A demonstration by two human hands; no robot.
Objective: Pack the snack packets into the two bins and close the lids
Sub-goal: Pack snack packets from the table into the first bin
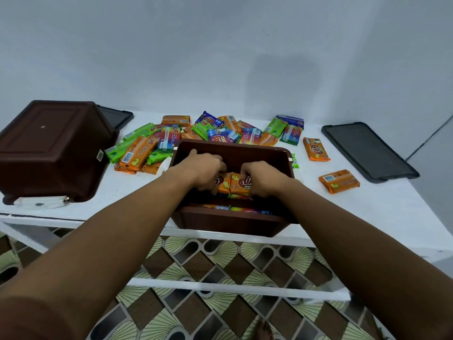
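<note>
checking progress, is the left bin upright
No, the left bin is overturned on the table, with its base facing up.

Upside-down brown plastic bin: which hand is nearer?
Left. The left hand, gripping an orange packet in the open brown bin, is right of the upside-down brown plastic bin; the right hand is farther right.

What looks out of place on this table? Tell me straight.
The brown bin at the left lies upside down and tilted, base up, its near rim on something white; it can take no packets as it lies. Nothing else stands out.
</note>
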